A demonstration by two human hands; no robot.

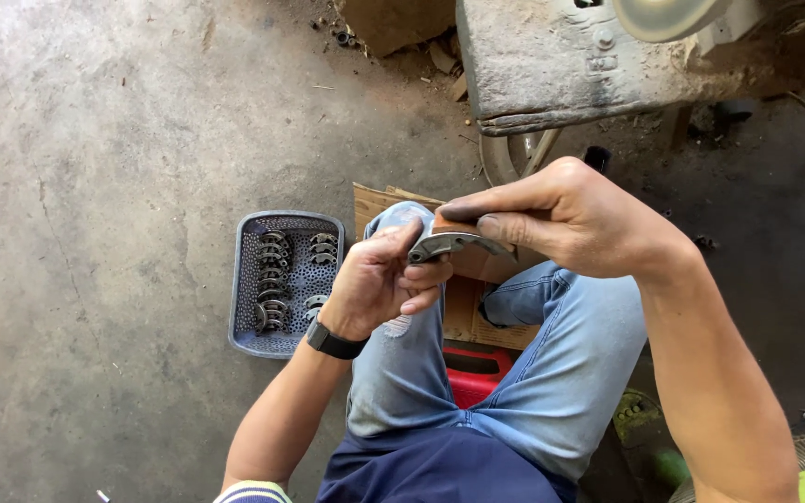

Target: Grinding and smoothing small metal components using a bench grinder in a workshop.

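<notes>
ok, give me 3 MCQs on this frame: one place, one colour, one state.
1. Where is the grey basket of metal parts?
A. On the concrete floor, on the person's left
B. On the person's lap
C. On the machine at top

2. What colour is the stool seen between the legs?
A. Green
B. Red
C. White

3. How is the curved metal part held?
A. Lying loose on the floor
B. By the left hand alone
C. Between both hands

Answers:
1. A, it sits on the floor beside the left knee.
2. B, a red edge shows under the jeans.
3. C, the left hand grips one end and the right hand pinches it from above.
</notes>
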